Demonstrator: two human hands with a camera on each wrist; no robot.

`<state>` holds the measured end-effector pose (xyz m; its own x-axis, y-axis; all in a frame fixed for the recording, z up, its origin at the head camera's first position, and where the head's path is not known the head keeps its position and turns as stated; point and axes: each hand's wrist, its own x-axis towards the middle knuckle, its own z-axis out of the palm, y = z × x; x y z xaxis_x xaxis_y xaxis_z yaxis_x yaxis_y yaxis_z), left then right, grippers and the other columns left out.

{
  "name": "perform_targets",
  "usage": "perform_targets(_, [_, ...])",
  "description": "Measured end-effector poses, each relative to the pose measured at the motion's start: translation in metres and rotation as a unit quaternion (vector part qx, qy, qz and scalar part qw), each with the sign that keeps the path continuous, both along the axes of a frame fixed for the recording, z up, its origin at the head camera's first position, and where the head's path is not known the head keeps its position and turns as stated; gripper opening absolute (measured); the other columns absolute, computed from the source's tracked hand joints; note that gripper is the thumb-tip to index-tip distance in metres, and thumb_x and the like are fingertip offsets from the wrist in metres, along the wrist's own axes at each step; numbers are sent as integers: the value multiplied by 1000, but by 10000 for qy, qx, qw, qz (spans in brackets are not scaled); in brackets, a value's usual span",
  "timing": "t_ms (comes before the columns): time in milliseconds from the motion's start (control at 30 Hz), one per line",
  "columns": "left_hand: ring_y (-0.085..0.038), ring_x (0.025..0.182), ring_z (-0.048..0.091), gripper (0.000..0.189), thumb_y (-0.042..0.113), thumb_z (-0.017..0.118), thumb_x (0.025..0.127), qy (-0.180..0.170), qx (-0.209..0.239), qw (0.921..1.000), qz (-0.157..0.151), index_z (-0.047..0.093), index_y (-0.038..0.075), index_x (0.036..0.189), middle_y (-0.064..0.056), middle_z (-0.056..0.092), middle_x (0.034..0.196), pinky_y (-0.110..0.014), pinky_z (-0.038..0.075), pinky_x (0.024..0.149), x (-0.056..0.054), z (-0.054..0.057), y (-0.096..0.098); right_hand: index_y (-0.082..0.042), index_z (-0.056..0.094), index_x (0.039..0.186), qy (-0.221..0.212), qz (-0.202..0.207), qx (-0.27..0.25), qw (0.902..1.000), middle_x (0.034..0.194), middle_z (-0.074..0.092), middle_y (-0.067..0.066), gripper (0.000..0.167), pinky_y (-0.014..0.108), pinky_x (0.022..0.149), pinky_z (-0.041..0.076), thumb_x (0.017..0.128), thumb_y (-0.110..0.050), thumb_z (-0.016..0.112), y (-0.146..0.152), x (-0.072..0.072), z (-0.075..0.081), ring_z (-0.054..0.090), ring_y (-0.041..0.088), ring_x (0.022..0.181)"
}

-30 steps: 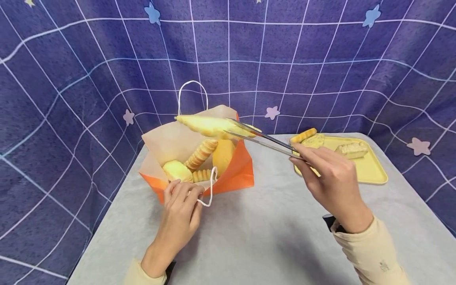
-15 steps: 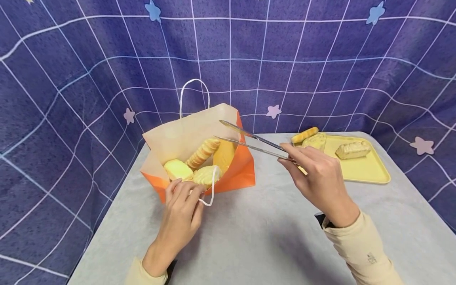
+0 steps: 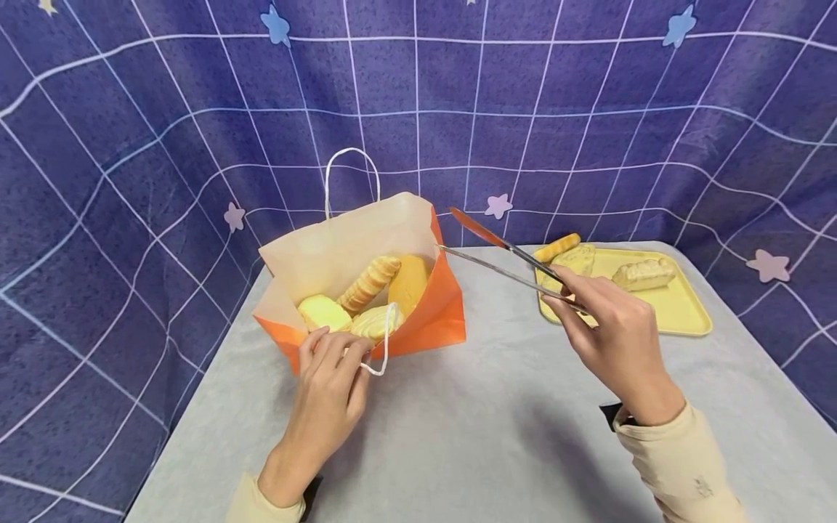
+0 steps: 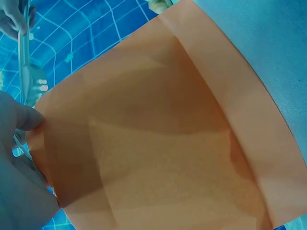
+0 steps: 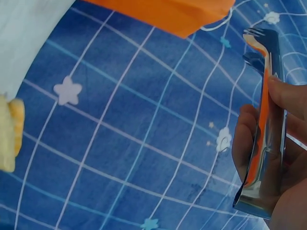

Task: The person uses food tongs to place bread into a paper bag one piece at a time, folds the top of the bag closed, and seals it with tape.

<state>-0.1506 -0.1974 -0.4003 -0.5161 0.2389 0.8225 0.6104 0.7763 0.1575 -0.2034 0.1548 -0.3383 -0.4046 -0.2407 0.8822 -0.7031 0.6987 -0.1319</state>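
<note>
An orange paper bag [image 3: 451, 323] with white cord handles stands wide-mouthed on the left of the table. My left hand [image 3: 330, 392] pinches its near rim; the left wrist view shows the thumb on the paper [image 4: 158, 158]. Inside lie a pale yellow bun [image 3: 325, 312], a ridged roll [image 3: 370, 283], a smooth golden bread [image 3: 407, 280] and a pale long bread [image 3: 374, 322], partly hidden behind the rim and handle. My right hand [image 3: 617, 334] holds metal tongs [image 3: 476, 226], their spread tips right of the bag and nothing between them.
At the back right sits a yellow tray [image 3: 686, 316] bearing a pale loaf [image 3: 646, 274], a flat bread slice [image 3: 578, 258] and a small golden bread stick [image 3: 557, 248] at its left edge. A blue star-patterned curtain [image 3: 588, 138] rises behind the grey table [image 3: 458, 436].
The long bread that the tongs held over the bag dropped into its front. My right hand then drew the tongs back to the right. My left hand stays on the rim.
</note>
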Motion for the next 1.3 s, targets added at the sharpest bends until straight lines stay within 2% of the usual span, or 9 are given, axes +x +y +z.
perform_targets(233, [-28, 95, 57, 19, 4, 50, 84, 4, 41, 10000, -21, 65, 6, 96, -6, 61, 96, -56, 29, 104, -1, 0, 1, -9, 72, 120, -125, -452, 11, 9989, 82, 69, 6, 37, 39, 60, 47, 86, -26, 71, 25, -3, -10, 67, 19, 66])
perform_targets(567, [-27, 94, 57, 19, 4, 50, 85, 0, 42, 10000, -8, 65, 7, 96, -5, 61, 95, -56, 30, 104, -1, 1, 1, -6, 67, 121, -608, -1101, 244, 9918, 85, 65, 8, 44, 36, 59, 40, 81, -20, 77, 60, -8, -26, 57, 18, 68])
perform_targets(833, [-27, 94, 57, 19, 3, 50, 84, 18, 37, 10000, -5, 65, 7, 95, -6, 61, 95, -57, 30, 104, -1, 1, 1, -7, 66, 118, -831, -1577, 416, 9831, 77, 61, 7, 46, 37, 48, 35, 77, -19, 81, 95, -15, -42, 50, 18, 60])
perform_targets(1000, [-28, 94, 57, 19, 3, 50, 85, 52, 60, 10000, -22, 65, 6, 96, -6, 61, 95, -57, 30, 104, -2, 2, 1, -5, 66, 117, -903, -1743, 529, 9791, 74, 61, 9, 48, 38, 46, 33, 74, -19, 82, 118, -20, -52, 49, 21, 56])
perform_targets(1300, [-28, 90, 58, 23, 0, 51, 82, 196, 121, 9997, -58, 67, 5, 96, -8, 60, 93, -60, 30, 103, -7, 12, -1, -8, 66, 119, -1673, -2189, 575, 9596, 80, 65, 15, 52, 45, 38, 31, 73, -23, 85, 159, -30, -70, 58, 35, 59])
